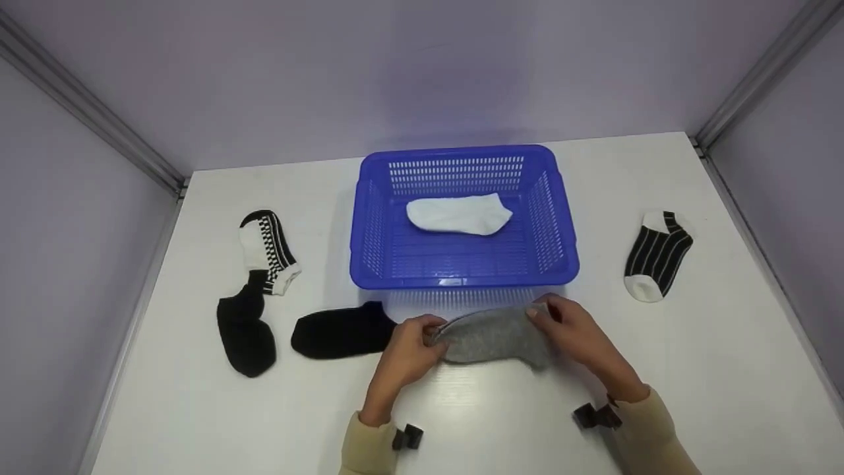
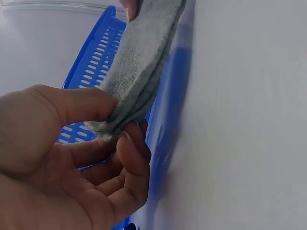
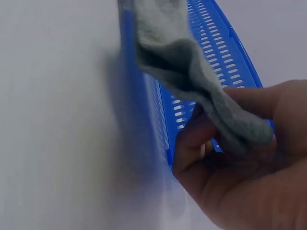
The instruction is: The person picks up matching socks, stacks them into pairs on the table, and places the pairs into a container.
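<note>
A grey sock is stretched between both hands, just in front of the blue basket. My left hand pinches one end; the left wrist view shows layered fabric edges between thumb and fingers. At the other end, my right hand pinches the sock between thumb and fingers. In the right wrist view the sock's opening gapes a little, and a fold of cloth hangs over the palm. A black sock lies flat beside the left hand, partly covered by it.
Behind the hands stands the blue basket, a white sock lying inside. To the left are a checkered black-and-white sock and another black sock, touching. A striped black-and-white sock lies at the right. Walls enclose the white table.
</note>
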Demonstrator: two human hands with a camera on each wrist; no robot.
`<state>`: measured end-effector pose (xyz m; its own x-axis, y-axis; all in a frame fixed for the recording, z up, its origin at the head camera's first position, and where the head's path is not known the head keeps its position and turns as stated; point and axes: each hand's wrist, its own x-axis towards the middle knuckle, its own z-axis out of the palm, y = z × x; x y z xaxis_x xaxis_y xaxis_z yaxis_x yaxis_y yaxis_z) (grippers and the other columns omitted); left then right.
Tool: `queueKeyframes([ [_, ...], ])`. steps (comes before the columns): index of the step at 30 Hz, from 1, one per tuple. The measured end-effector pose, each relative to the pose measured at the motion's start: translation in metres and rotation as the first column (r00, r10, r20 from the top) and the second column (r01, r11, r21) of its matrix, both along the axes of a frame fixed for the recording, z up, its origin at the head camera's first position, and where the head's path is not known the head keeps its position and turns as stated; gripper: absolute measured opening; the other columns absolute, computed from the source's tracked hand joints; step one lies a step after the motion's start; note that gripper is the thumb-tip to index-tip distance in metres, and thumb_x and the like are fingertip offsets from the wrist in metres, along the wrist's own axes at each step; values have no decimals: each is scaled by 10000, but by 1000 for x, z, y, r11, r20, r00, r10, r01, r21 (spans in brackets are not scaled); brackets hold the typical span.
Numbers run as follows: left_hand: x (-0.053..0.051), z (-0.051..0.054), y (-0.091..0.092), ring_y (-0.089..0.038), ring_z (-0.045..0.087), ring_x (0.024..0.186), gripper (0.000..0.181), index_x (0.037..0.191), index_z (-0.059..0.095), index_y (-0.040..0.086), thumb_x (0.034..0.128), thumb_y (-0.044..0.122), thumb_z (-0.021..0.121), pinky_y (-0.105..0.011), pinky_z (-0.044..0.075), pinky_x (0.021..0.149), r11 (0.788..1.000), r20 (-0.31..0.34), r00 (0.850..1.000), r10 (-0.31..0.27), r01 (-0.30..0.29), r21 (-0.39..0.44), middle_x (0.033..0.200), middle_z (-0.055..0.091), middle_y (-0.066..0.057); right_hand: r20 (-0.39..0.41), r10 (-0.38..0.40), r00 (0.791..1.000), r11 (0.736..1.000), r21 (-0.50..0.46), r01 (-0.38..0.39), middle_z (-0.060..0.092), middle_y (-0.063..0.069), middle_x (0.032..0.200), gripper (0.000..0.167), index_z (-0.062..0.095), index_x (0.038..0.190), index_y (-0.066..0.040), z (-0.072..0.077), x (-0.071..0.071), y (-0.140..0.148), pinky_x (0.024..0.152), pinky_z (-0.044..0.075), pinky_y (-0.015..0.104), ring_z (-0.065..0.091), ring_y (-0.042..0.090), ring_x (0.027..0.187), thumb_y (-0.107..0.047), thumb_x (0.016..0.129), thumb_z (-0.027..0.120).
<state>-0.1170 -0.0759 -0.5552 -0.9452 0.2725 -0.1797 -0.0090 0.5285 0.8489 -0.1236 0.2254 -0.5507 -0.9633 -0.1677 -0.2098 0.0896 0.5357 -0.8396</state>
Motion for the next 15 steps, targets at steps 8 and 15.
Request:
queueKeyframes([
  [8, 0, 1, -11, -126, 642, 820, 238, 1088, 769, -36, 883, 58, 695, -306, 553, 764, 999, 36, 998, 45, -45, 10, 941, 755, -101, -80, -23, 997, 996, 89, 30, 506, 2, 855, 266, 625, 1129, -45, -1, 3, -5, 797, 477, 331, 538, 187, 883, -299, 1099, 554],
  [15, 1, 4, -10, -80, 471, 646, 151, 1022, 722, 8, 932, 124, 685, -216, 390, 590, 998, 59, 998, -27, 24, 57, 744, 536, 54, -79, 105, 991, 994, -4, -105, 493, -22, 809, 248, 618, 1079, -95, 4, 5, -6, 647, 439, 237, 511, 97, 745, -332, 1035, 676],
])
